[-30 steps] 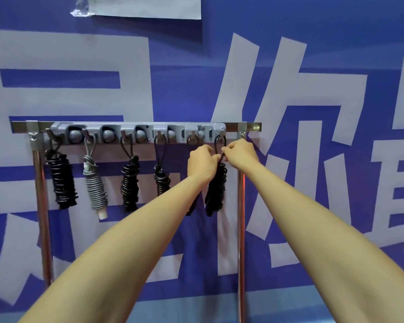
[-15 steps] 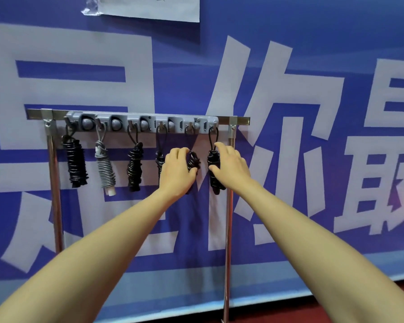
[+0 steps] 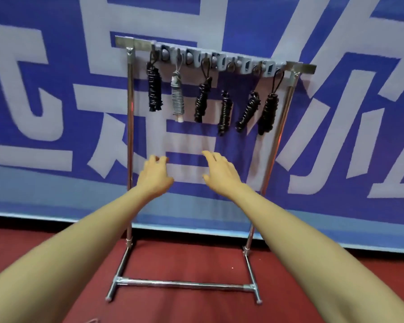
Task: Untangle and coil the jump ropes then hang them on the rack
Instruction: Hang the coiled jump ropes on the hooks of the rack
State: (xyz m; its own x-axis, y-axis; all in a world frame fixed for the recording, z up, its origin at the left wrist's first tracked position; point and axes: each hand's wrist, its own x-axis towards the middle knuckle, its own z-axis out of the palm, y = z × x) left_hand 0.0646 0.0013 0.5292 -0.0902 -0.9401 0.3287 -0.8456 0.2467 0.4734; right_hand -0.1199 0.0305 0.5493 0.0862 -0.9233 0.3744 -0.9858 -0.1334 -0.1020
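Six coiled jump ropes hang in a row from the grey hook strip (image 3: 219, 60) along the top rail of the rack (image 3: 130, 136). From the rack's left end they run: a black rope (image 3: 154, 92), a grey rope (image 3: 177, 99) with a pale handle tip at its bottom, then four more black ones, the last black rope (image 3: 268, 113) just beside the rack's right post. Each hangs from its own hook by a short loop. The two nearest the right end hang at a slant rather than plumb.

Both arms reach forward below the row. The left hand (image 3: 155, 176) and the right hand (image 3: 221, 173) are well apart from every rope and from each other. Each grip is slack, the fingers loosely spread and holding nothing. The left hand is near the rack's left post but not plainly touching it.

Judged from this, the hanging step looks finished for these six, with no tangle visible among them and every hook in use. The rack stands on a red floor (image 3: 184, 259) before a blue and white banner (image 3: 56, 113). Whether more ropes lie out of view cannot be told.

If one remains, the next move calls for turning away to fetch it, freeing its knots and winding it tight. If not, a light touch to settle the two slanted coils would be all that is left.
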